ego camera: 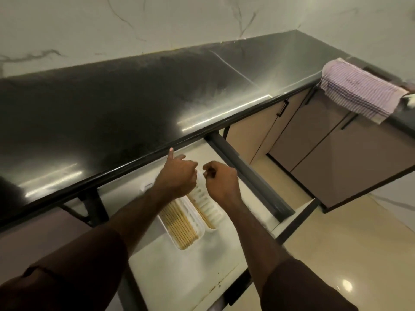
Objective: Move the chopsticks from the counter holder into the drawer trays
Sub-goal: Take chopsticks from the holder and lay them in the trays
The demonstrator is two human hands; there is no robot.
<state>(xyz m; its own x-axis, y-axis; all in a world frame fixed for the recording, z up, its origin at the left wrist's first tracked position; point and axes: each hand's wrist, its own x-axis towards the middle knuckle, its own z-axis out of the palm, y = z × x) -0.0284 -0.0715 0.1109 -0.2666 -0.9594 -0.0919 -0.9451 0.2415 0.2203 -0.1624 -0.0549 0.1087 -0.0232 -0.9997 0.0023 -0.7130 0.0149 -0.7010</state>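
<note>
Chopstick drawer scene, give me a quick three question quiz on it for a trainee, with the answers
1. True or false: the drawer is open.
2. Which tray holds more chopsticks: A, the left tray, or B, the right tray?
3. What hangs over the counter edge at far right?

Key: 1 true. 2 A; the left tray's chopsticks lie in a full row. 3 a striped cloth.

Place: a home kitchen.
Worktop: long black polished counter [125, 104] running into a corner.
Wall: pale marble-look panels [157, 21] behind it.
Storage: brown cabinet doors [350, 149] with dark handles, one open drawer [179, 270].
Cloth: striped towel [359, 90] draped over the counter edge.
</note>
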